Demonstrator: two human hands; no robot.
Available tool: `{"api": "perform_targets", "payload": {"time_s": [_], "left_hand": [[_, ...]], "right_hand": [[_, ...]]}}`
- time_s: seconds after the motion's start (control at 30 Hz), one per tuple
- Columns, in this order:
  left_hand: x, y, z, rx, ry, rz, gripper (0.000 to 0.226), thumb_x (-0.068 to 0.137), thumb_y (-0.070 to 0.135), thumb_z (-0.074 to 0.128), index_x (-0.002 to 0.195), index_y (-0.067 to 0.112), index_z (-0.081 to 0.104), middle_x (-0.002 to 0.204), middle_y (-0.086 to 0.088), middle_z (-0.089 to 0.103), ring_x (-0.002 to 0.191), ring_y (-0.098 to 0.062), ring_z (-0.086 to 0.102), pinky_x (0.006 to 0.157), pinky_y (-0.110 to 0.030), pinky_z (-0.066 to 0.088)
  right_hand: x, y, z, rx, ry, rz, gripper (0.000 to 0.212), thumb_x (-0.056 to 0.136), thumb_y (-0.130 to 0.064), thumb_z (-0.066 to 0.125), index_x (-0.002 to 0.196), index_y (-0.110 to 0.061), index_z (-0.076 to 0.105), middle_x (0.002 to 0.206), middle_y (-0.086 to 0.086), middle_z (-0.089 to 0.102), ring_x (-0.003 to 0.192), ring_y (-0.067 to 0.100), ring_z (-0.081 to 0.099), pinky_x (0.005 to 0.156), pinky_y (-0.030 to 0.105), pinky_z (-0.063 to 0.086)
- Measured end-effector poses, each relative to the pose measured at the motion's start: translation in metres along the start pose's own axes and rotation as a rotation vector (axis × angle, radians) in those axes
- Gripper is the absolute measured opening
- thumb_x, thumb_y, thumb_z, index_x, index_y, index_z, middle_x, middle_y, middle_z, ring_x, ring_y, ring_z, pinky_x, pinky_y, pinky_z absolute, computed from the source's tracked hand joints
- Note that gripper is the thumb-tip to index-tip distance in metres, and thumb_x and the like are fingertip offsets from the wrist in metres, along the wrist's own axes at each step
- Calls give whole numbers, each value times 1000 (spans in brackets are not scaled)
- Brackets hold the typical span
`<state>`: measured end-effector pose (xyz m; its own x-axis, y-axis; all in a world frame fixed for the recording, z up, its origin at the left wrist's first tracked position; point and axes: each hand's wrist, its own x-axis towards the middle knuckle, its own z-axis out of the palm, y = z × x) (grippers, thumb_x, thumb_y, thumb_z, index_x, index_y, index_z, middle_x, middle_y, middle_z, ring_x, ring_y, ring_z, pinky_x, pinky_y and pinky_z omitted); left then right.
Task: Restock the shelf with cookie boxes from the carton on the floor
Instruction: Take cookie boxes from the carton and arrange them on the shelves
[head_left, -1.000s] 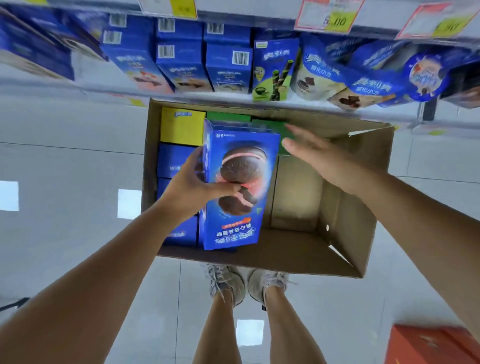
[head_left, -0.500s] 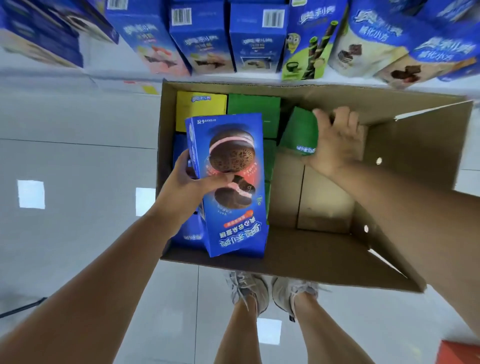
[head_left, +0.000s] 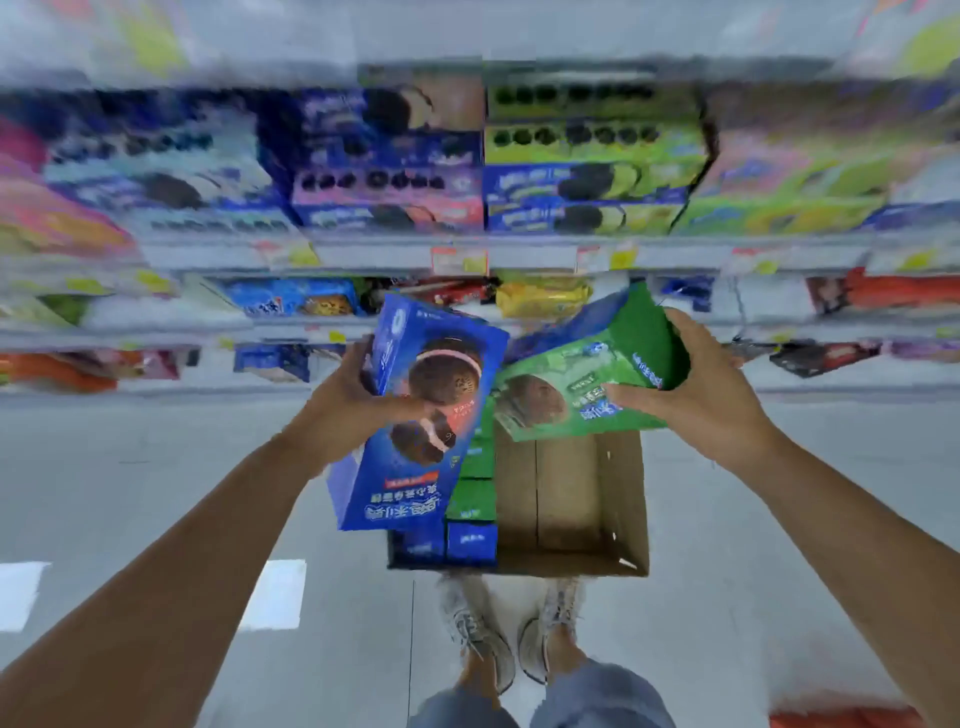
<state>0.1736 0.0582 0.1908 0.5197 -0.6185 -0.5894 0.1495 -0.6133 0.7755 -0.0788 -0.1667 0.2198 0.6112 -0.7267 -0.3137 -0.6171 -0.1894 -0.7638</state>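
My left hand (head_left: 348, 400) grips a blue cookie box (head_left: 415, 415) by its upper left side, held upright above the carton. My right hand (head_left: 696, 395) grips a green cookie box (head_left: 571, 384), tilted, just to the right of the blue one. Below both, the brown carton (head_left: 571, 504) stands open on the floor, with several green and blue boxes (head_left: 470, 514) packed along its left side and its right half bare. The shelf (head_left: 467, 254) ahead is blurred, stacked with blue, pink and green cookie boxes.
Lower shelf rows (head_left: 519, 327) hold assorted packets behind my hands. My feet (head_left: 509, 644) stand on the grey tiled floor right behind the carton. An orange-red object (head_left: 841, 719) lies at the bottom right corner.
My right hand has taken a green box out of the carton and lifted it. The left hand has raised the blue box. The view has tilted up from the carton toward the shelves.
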Motion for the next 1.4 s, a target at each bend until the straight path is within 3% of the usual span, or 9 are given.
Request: {"api": "perform_targets", "payload": {"time_s": [0.23, 0.33, 0.53, 0.7, 0.83, 0.9, 1.1, 1.23, 1.4], "left_hand": [[-124, 168, -81, 104, -40, 323, 95, 38, 36, 98, 122, 33, 56, 98, 6, 76, 91, -16, 73, 79, -33, 58], [-166, 219, -110, 86, -3, 437, 100, 37, 39, 99, 126, 39, 53, 101, 2, 76, 91, -18, 74, 82, -40, 57], [-238, 294, -136, 81, 63, 641, 102, 37, 43, 93, 130, 36, 51, 106, 6, 75, 96, -20, 73, 84, -42, 57], [-276, 326, -151, 47, 155, 699, 90, 52, 31, 95, 128, 46, 50, 104, -1, 74, 86, -22, 75, 76, -42, 60], [-289, 339, -159, 57, 231, 692, 116, 44, 41, 97, 143, 44, 38, 115, 5, 71, 87, -21, 75, 77, -45, 60], [-291, 345, -160, 50, 272, 692, 115, 47, 40, 98, 144, 44, 36, 116, 9, 69, 86, -20, 75, 76, -45, 61], [-300, 365, -148, 29, 315, 768, 78, 61, 23, 92, 126, 41, 52, 104, 6, 76, 88, -26, 75, 82, -50, 59], [-300, 365, -151, 33, 334, 759, 75, 64, 21, 92, 125, 43, 54, 109, 5, 74, 93, -25, 74, 84, -50, 59], [-294, 355, -174, 48, 350, 709, 62, 69, 12, 87, 101, 50, 51, 83, 31, 71, 81, -2, 73, 78, -34, 60]], "right_hand": [[-99, -155, -110, 234, 221, -201, 66, 66, -27, 86, 121, -38, 51, 115, -21, 62, 93, -15, 58, 75, 4, 45], [-125, -203, -140, 295, 284, -298, 77, 54, -45, 85, 124, -41, 53, 117, -20, 64, 101, -3, 63, 82, 13, 50], [-155, -278, -184, 321, 395, -538, 70, 66, -17, 84, 128, -33, 55, 112, -16, 68, 99, 3, 66, 92, 37, 53], [-174, -341, -226, 263, 401, -721, 91, 39, -57, 89, 121, -43, 51, 119, -15, 63, 106, 6, 64, 86, 32, 55], [-188, -408, -269, -110, 430, -895, 71, 61, -26, 88, 118, -46, 52, 123, -11, 51, 98, -7, 55, 85, 1, 39], [-189, -443, -284, -379, 421, -936, 71, 64, -30, 86, 124, -44, 52, 122, -10, 42, 100, -1, 49, 77, -4, 33], [-164, -511, -293, -986, 315, -1084, 73, 66, -49, 80, 133, -36, 53, 123, -6, 46, 116, 13, 43, 98, 30, 38], [-151, -546, -273, -1295, 288, -1170, 66, 67, -49, 71, 129, -33, 58, 122, -5, 59, 113, 19, 43, 95, 37, 43], [-130, -582, -233, -1583, 254, -1114, 57, 66, -40, 66, 121, -26, 62, 109, -2, 65, 105, 22, 44, 86, 41, 47]]}}
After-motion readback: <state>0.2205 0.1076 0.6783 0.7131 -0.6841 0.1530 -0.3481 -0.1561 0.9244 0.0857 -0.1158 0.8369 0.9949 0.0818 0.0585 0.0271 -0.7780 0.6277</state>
